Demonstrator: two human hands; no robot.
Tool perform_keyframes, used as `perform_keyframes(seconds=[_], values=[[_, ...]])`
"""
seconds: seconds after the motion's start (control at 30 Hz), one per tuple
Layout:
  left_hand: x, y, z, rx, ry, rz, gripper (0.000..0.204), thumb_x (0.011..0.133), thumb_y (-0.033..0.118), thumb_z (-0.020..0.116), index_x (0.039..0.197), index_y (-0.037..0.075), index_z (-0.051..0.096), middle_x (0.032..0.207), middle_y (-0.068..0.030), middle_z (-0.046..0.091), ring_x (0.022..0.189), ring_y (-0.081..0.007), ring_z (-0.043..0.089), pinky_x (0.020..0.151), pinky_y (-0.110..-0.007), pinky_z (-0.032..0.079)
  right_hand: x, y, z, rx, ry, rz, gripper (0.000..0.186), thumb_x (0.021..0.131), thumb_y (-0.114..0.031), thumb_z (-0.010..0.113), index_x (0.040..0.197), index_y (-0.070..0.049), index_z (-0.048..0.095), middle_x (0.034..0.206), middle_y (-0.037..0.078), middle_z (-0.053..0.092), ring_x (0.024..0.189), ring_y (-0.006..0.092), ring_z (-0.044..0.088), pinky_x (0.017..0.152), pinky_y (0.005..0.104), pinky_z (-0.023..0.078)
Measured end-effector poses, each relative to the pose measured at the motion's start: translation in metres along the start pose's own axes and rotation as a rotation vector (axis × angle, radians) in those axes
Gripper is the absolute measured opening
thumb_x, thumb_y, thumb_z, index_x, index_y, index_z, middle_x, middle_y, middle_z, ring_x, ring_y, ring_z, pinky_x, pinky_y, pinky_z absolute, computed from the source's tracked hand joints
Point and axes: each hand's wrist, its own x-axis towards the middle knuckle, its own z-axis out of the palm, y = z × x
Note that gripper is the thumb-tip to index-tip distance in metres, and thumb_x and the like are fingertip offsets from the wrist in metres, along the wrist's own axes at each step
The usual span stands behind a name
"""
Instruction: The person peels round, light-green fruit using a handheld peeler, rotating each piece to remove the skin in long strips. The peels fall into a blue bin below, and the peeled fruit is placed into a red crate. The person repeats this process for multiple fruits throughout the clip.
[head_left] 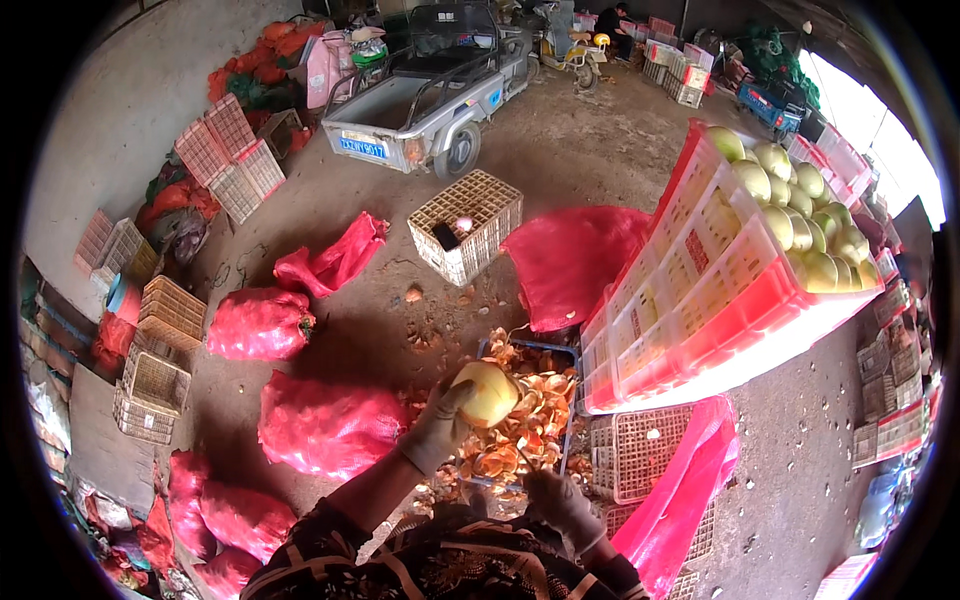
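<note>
Onion [490, 396]: round, pale yellow, smooth and shiny; held above the left edge of a blue-rimmed crate [571, 415].
Hard to see: the onion's left side, behind the thumb; the tip of a thin tool [526, 461], lost against orange skins [545, 410]; its handle, inside the right hand [563, 507].
Right hand: gloved, closed around the tool, by the crate's near right corner.
Left hand [438, 427]: gloved, reaching up, thumb and fingers curled around the onion.
Beyond: red mesh sacks [325, 425] left; tall crate [650, 300] heaped with pale onions [800, 210] right; farthest, grey cart [425, 140].
</note>
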Motion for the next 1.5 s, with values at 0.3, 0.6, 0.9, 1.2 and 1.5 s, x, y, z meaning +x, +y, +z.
perform_keyframes(seconds=[0.3, 0.6, 0.9, 1.2, 1.5], values=[[-0.003, -0.001, 0.018, 0.131, 0.099, 0.04, 0.055, 0.073, 0.021, 0.071, 0.118, -0.002, 0.049, 0.106, -0.0125, 0.06, 0.098, -0.0244, 0.06, 0.087, -0.036, 0.049, 0.016, -0.05, -0.04, 0.015, 0.449, 0.137, 0.011, 0.084, -0.011, 0.053, 0.095, -0.011, 0.053, 0.077, 0.015, 0.058, 0.063, 0.0365, 0.058, 0.052, 0.0444, 0.046], [-0.019, -0.016, 0.012, 0.59, 0.092, 0.121, 0.057, 0.069, 0.012, 0.073, 0.119, -0.001, 0.05, 0.106, -0.01, 0.06, 0.097, -0.0184, 0.059, 0.083, -0.032, 0.049, 0.015, -0.06, -0.037, -0.11, 0.353, 0.301, 0.006, 0.086, -0.011, 0.046, 0.09, -0.008, 0.049, 0.075, 0.012, 0.053, 0.059, 0.0317, 0.058, 0.048, 0.0421, 0.046], [-0.031, -0.009, 0.011, 0.177, -0.035, -0.19, 0.062, 0.071, 0.011, 0.073, 0.124, -0.001, 0.045, 0.114, -0.0105, 0.057, 0.103, -0.0224, 0.057, 0.089, -0.035, 0.047, 0.016, -0.014, -0.07, 0.908, -0.188, 0.44, 0.018, 0.084, -0.01, 0.052, 0.099, -0.001, 0.058, 0.085, 0.012, 0.06, 0.071, 0.019, 0.061, 0.054, 0.0295, 0.049], [-0.022, -0.013, 0.015, 0.132, 0.143, -0.122, 0.058, 0.073, 0.018, 0.073, 0.12, -0.001, 0.047, 0.111, -0.0119, 0.059, 0.103, -0.0227, 0.058, 0.088, -0.035, 0.049, -0.007, -0.051, -0.048, 0.054, 0.24, 0.141, 0.011, 0.085, -0.012, 0.054, 0.095, -0.008, 0.051, 0.075, 0.018, 0.059, 0.065, 0.0398, 0.058, 0.055, 0.0468, 0.045], [-0.034, -0.027, 0.012, 0.289, 0.084, -0.17, 0.06, 0.071, 0.013, 0.072, 0.124, 0.001, 0.047, 0.113, -0.0107, 0.058, 0.103, -0.0217, 0.057, 0.089, -0.034, 0.048, 0.005, -0.015, -0.043, 0.091, 0.268, -0.089, 0.009, 0.085, -0.01, 0.045, 0.091, -0.007, 0.052, 0.08, 0.013, 0.055, 0.071, 0.0323, 0.059, 0.055, 0.0414, 0.046]])
